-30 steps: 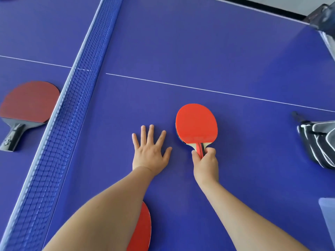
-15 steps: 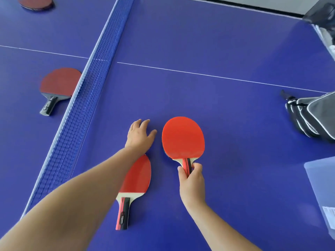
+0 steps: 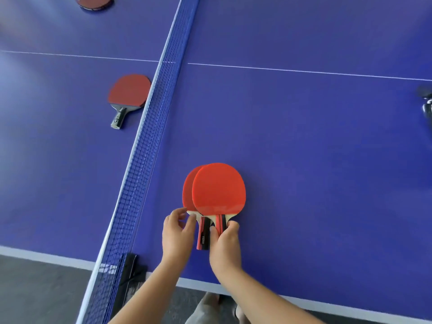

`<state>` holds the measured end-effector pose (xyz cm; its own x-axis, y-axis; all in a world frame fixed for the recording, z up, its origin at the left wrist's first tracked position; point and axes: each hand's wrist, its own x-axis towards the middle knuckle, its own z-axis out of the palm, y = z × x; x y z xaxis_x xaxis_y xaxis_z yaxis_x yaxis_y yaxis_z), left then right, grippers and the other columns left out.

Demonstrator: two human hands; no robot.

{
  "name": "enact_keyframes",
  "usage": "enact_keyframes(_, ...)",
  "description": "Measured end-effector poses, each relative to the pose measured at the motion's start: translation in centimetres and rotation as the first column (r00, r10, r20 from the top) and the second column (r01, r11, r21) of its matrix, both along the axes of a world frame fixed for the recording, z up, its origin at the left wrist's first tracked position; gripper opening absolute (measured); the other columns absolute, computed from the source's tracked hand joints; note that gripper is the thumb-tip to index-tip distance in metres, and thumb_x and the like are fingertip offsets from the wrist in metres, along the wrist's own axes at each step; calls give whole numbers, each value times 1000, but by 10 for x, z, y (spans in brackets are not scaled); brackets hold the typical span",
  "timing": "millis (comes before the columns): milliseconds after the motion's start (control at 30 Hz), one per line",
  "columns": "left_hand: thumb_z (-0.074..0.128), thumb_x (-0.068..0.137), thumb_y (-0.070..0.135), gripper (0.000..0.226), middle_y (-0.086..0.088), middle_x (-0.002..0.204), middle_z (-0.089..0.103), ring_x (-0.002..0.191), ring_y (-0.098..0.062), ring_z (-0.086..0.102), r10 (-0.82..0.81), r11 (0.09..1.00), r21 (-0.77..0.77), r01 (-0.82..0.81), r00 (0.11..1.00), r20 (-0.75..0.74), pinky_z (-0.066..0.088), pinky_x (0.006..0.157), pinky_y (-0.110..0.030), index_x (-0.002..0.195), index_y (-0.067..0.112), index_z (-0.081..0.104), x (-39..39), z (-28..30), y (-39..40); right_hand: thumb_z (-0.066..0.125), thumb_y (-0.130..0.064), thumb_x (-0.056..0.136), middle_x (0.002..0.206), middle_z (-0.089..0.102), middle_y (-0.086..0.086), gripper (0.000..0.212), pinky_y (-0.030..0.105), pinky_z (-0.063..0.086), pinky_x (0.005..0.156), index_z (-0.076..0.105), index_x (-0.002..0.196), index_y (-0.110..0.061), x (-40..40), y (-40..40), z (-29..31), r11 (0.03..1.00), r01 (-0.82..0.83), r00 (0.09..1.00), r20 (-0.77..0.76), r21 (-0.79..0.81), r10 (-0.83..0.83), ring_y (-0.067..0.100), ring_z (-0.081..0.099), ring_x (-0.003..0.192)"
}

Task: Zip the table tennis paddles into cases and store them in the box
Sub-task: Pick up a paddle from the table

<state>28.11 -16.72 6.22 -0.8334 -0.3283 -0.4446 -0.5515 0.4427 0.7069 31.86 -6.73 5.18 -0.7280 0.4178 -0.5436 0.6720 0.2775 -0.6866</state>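
Observation:
My right hand (image 3: 225, 243) grips the handle of a red paddle (image 3: 219, 189), held over a second red paddle (image 3: 188, 190) that lies on the blue table (image 3: 304, 148). The lower paddle's black and red handle (image 3: 203, 235) shows between my hands. My left hand (image 3: 178, 232) touches the lower paddle's blade edge near the handle, its fingers curled. A third red paddle (image 3: 129, 94) with a black handle lies left of the net. A fourth paddle (image 3: 95, 2) is cut off at the top edge. A black and white case (image 3: 426, 106) peeks in at the right edge.
The blue net (image 3: 149, 141) runs diagonally from the top centre to the bottom left, with its black clamp (image 3: 131, 274) at the table's near edge. Grey floor lies below the white table edge.
My right hand has carried its paddle left onto the second paddle. My left hand has pulled back to that paddle's blade base. The view has swung left, so the case and box left the frame.

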Motion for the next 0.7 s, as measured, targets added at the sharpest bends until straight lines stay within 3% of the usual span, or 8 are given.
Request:
enact_keyframes(133,65,91,37,13,11,94,68,87,-2,62,5,996,87,-11,997,74,41,66,-20,103,30,65,-3,-2,-11,54,-29,98,101,53,0,18,34,47,70,45,104,-14,-4,-35,-6,993,110,994,-1,-51,-111,21,55,89)
enact_keyframes(267,68,90,34,10,11,84,72,79,-2,67,-21,984,180,-4,990,137,46,68,-22,99,30,65,-7,-10,-18,62,-27,94,105,51,6,24,45,48,83,51,104,-8,-13,-53,-19,986,137,991,-27,97,-135,27,49,102)
enact_keyframes(400,70,88,28,10,13,85,72,77,4,65,-12,989,146,-8,990,140,46,66,-15,98,27,67,-14,-15,-21,64,-33,92,107,52,8,34,45,46,84,54,108,-5,-16,-58,-26,969,125,992,-34,213,-120,27,47,103)
enact_keyframes(700,71,88,26,14,13,87,69,81,3,63,10,984,175,-43,982,186,40,57,-6,95,28,60,-5,-12,-21,64,-25,92,108,45,1,21,43,49,85,50,100,-11,5,-67,-29,974,198,980,-40,106,-195,20,44,101)
